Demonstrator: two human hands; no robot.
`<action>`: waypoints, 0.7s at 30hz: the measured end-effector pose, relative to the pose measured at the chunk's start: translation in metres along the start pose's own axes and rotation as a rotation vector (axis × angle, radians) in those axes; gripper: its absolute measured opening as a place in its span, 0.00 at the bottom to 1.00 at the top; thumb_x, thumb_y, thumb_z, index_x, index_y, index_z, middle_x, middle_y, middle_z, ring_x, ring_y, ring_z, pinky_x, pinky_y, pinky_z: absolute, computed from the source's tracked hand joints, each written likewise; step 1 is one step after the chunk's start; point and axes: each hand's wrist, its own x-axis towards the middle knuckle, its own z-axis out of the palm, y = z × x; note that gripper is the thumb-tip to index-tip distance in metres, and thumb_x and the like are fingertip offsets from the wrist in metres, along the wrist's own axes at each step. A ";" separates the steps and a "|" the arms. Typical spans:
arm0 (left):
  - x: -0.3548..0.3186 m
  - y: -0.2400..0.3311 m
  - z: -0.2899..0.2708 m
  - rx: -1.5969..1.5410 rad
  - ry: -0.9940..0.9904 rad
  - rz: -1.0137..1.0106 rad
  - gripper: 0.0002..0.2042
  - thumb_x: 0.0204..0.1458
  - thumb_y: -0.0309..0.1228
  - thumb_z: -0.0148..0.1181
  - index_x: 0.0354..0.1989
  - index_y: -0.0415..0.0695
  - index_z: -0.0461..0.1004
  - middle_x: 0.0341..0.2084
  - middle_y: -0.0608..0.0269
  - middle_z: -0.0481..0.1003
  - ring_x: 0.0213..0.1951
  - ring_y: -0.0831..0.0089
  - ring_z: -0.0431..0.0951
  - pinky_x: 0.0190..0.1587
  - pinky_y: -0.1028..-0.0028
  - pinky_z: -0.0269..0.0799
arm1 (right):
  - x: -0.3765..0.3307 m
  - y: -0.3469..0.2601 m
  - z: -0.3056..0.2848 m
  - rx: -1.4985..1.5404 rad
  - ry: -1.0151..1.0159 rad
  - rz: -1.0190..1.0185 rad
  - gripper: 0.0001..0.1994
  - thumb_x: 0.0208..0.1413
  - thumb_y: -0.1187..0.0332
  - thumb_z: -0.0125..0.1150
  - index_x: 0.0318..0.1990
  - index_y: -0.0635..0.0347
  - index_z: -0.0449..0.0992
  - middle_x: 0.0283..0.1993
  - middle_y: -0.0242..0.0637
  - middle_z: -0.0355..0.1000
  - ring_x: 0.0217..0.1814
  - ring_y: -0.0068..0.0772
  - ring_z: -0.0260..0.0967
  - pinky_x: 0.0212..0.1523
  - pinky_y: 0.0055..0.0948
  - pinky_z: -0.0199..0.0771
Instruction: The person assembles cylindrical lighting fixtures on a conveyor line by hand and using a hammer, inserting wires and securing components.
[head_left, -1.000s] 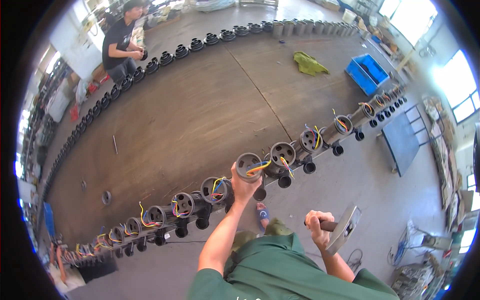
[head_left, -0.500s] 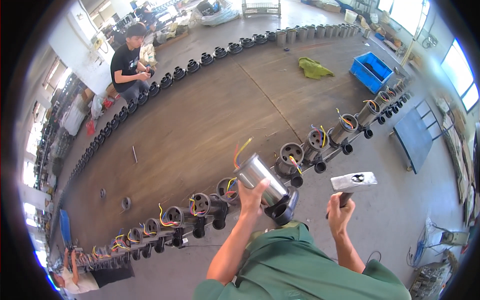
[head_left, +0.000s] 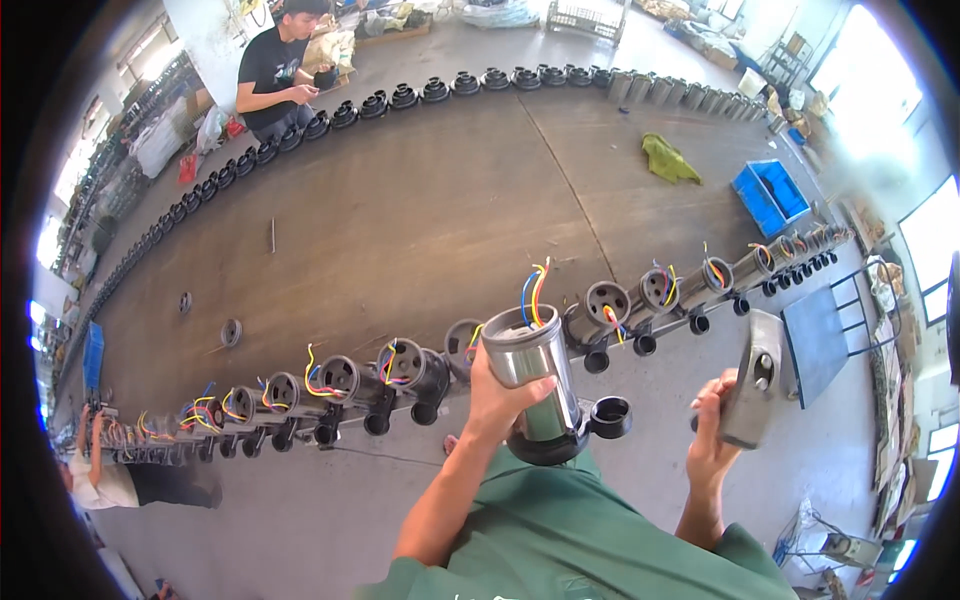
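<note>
My left hand (head_left: 497, 402) is wrapped round a submersible pump body (head_left: 535, 370), a shiny steel cylinder on a black base with a round side outlet. It stands upright in front of my green shirt, blue, red and yellow wires sticking out of its open top. Off to the right, my right hand (head_left: 708, 435) grips a hammer (head_left: 752, 385). The hammer's metal head is raised toward the camera and its handle is mostly hidden behind head and fingers. A gap separates the hammer from the pump body.
Similar pump bodies (head_left: 340, 378) with wires line the near edge of the large brown table (head_left: 380, 230). Black pump bases (head_left: 465, 82) line its far edge. A green cloth (head_left: 668, 160) and a blue crate (head_left: 770, 197) lie at the right. Two other people work at the table's left.
The pump body has turned from tilted to upright, its outlet now pointing right. The hammer has swung from level to head-up, nearer the camera. My view has shifted.
</note>
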 end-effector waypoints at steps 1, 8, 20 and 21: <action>-0.004 0.006 -0.002 -0.021 0.018 -0.035 0.36 0.39 0.23 0.75 0.60 0.39 0.65 0.47 0.59 0.76 0.48 0.71 0.79 0.51 0.67 0.79 | 0.008 0.003 -0.011 0.061 -0.201 0.201 0.10 0.60 0.74 0.66 0.47 0.63 0.73 0.36 0.29 0.69 0.38 0.19 0.66 0.40 0.22 0.69; -0.021 0.040 0.000 0.004 0.097 -0.108 0.31 0.41 0.22 0.74 0.56 0.39 0.66 0.45 0.58 0.77 0.45 0.71 0.79 0.49 0.67 0.79 | -0.006 -0.012 0.027 -0.018 -0.699 0.301 0.13 0.53 0.76 0.74 0.45 0.68 0.81 0.35 0.39 0.82 0.33 0.17 0.74 0.35 0.25 0.77; -0.025 0.047 -0.008 0.071 0.126 -0.093 0.31 0.39 0.27 0.77 0.54 0.38 0.68 0.44 0.58 0.77 0.44 0.70 0.79 0.48 0.67 0.79 | 0.018 -0.028 0.063 -0.130 -0.684 -0.229 0.12 0.56 0.75 0.67 0.48 0.63 0.82 0.42 0.49 0.80 0.38 0.52 0.79 0.40 0.38 0.78; -0.024 0.048 -0.007 0.058 0.120 -0.103 0.31 0.40 0.27 0.76 0.54 0.38 0.68 0.44 0.58 0.77 0.44 0.70 0.79 0.48 0.67 0.79 | 0.016 -0.020 0.072 -0.156 -0.667 -0.217 0.11 0.56 0.74 0.67 0.47 0.62 0.82 0.40 0.49 0.80 0.36 0.53 0.79 0.38 0.38 0.78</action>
